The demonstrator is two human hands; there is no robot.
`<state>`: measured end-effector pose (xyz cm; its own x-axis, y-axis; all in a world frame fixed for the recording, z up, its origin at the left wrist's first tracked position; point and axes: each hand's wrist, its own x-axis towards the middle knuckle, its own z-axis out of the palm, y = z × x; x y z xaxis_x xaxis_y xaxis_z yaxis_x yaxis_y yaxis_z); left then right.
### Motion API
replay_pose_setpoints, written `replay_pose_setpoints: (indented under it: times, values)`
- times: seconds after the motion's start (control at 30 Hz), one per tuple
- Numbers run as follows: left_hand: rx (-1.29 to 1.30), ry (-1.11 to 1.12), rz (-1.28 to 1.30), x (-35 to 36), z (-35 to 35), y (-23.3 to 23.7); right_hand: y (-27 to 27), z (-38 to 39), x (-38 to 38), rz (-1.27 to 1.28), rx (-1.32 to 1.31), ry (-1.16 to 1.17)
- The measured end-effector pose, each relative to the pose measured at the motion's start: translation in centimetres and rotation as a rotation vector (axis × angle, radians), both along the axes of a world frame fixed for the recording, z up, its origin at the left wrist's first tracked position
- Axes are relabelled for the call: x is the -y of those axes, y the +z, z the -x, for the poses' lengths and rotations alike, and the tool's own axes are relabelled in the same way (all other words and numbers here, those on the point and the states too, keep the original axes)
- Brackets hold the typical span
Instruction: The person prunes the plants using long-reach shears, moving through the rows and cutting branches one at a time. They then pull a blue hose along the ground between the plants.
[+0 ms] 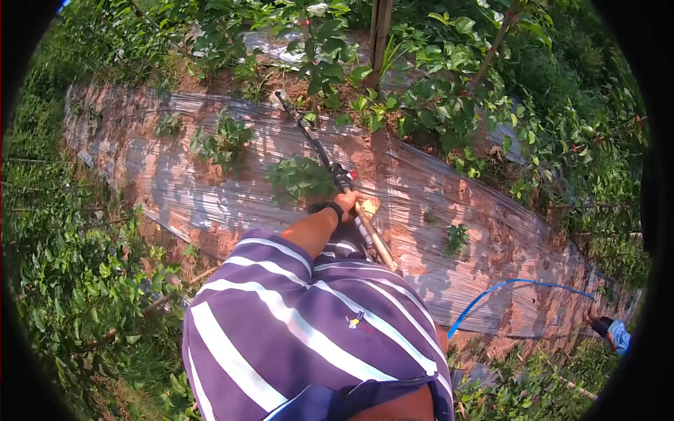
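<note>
My left hand (347,201) is wrapped round a long wand that looks like a spray wand (312,137), and a black band circles that wrist. The wand's black shaft reaches forward and left to a pale tip (281,95), low beside the leafy plants. Just ahead of my hand sits a black fitting with a red part. A tan pole section (375,238) runs back from the hand toward my striped shirt (302,323). Something yellowish (370,205) shows right beside the hand. My right hand is hidden by my body; a bit of arm shows at the shirt's right edge.
Plastic sheeting (435,203), smeared with reddish soil, covers the sloping bed. Small leafy plants (302,177) grow through it. Taller plants and a wooden stake (380,42) stand ahead. A blue hose (516,282) curves off right, near another person (618,335) in blue.
</note>
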<state>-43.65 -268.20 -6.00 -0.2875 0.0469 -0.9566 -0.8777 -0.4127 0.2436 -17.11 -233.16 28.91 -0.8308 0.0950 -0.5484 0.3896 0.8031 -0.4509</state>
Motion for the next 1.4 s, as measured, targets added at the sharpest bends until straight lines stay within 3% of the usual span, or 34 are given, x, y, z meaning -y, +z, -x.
replay_pose_setpoints:
  times: [0.1, 0.3, 0.37, 0.43, 0.5, 0.57, 0.6, 0.7, 0.83, 1.03, 1.2, 1.3, 1.4]
  values:
    - [-0.058, -0.031, -0.167, 0.6, -0.3, 6.5, 0.6, 0.2, 1.0, 0.005, 0.01, -0.012]
    - [-0.088, 0.02, -0.23, 1.6, 0.0, 3.4, 0.9, 0.1, 1.6, -0.009, 0.011, -0.061]
    - [-0.075, 0.057, -0.229, 1.8, 1.5, 4.4, 1.0, 0.3, 2.4, 0.006, -0.01, -0.082]
    - [0.014, 0.2, 0.046, 1.7, 2.4, 6.3, 0.6, -0.8, 2.8, -0.046, -0.007, -0.124]
    - [-0.017, 0.218, -0.059, 2.5, 2.0, 4.0, 0.8, -1.2, 3.4, -0.039, -0.029, -0.132]
    - [-0.059, 0.269, -0.152, 3.1, 1.8, 4.9, 0.8, -1.0, 4.4, -0.024, -0.053, -0.142]
    - [-0.047, 0.276, -0.307, 3.4, 1.2, 2.8, 1.1, -1.3, 4.9, -0.037, -0.025, -0.149]
    - [-0.052, 0.285, -0.439, 4.0, 0.8, 4.3, 1.9, -1.6, 5.4, -0.081, 0.044, -0.166]
    - [-0.084, 0.29, -0.428, 4.3, 1.0, 6.2, 2.0, -2.2, 5.6, -0.094, 0.055, -0.175]
    - [-0.053, 0.286, -0.329, 4.7, 0.5, 4.0, 2.4, -2.3, 7.7, -0.084, 0.027, -0.288]
    - [-0.088, 0.233, -0.269, 4.6, -0.5, 2.3, 1.0, -3.5, 8.5, 0.07, -0.054, -0.445]
    - [-0.014, 0.173, -0.218, 4.5, -0.8, 3.2, 0.2, -4.6, 7.8, 0.107, -0.023, -0.459]
    - [0.015, 0.149, -0.203, 4.4, -2.1, 0.0, -0.7, -5.5, 6.7, 0.154, 0.022, -0.469]
